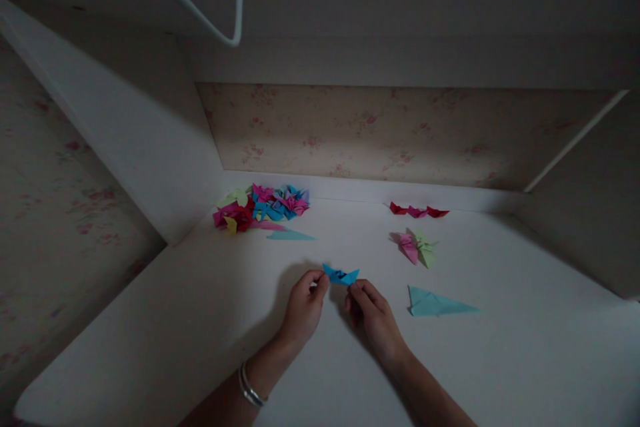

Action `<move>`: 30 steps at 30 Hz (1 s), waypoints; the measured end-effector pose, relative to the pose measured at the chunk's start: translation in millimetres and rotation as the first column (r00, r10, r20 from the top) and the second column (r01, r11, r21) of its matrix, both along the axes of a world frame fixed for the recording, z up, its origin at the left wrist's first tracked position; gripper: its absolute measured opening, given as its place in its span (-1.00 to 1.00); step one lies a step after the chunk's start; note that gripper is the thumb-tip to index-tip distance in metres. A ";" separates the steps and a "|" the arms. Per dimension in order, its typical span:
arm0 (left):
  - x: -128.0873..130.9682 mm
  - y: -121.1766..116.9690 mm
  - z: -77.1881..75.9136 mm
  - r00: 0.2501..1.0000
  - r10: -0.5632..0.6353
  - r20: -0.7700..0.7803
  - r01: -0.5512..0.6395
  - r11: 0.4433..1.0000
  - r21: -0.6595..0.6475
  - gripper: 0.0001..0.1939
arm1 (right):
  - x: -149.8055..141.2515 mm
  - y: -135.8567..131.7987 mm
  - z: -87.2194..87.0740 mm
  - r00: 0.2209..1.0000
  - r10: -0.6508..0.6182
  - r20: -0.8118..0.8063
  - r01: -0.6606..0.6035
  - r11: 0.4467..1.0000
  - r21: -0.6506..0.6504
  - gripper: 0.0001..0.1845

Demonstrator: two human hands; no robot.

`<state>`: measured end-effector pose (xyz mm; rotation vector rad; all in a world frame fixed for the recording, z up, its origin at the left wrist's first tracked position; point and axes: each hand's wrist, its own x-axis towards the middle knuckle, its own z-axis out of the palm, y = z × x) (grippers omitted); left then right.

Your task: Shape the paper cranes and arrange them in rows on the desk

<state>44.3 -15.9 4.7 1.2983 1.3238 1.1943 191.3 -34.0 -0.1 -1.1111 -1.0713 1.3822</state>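
A small blue folded-paper boat (341,276) is held up over the white desk between my two hands. My left hand (306,303) pinches its left end between thumb and fingers. At its lower right edge, my right hand (373,317) grips it with thumb and forefinger, the other fingers curled under. Both ends of the boat point upward, and dark gaps show in its middle. To the right of my right hand lies a light teal paper plane (440,303), its narrow tip toward the right.
Colourful folded papers (270,203) are heaped at the back left, a teal paper plane (290,235) before them. Back right are small red and pink boats (419,211), plus pink (409,248) and green (426,250) folded pieces. A shelf (400,60) overhangs the desk (200,320).
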 end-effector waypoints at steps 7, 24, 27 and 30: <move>1.6 -0.6 2.5 1.000 0.015 0.014 -0.015 1.000 0.005 -0.58 | 0.5 0.8 0.0 1.000 0.002 -0.020 -0.002 1.000 0.002 -0.60; 1.6 -1.7 6.0 1.000 0.007 0.031 -0.007 1.000 0.007 -0.59 | 1.0 -0.8 1.0 0.996 -0.031 0.087 0.028 0.999 0.028 -0.61; 1.8 -2.1 6.1 0.999 -0.002 0.038 0.002 1.000 -0.002 -0.60 | 1.9 -0.6 -0.4 0.995 -0.030 0.094 0.028 0.999 0.025 -0.61; 1.8 -2.1 5.7 0.999 -0.005 0.038 0.005 1.000 0.000 -0.60 | 2.5 0.1 -1.2 0.995 -0.025 0.093 0.023 0.999 0.028 -0.61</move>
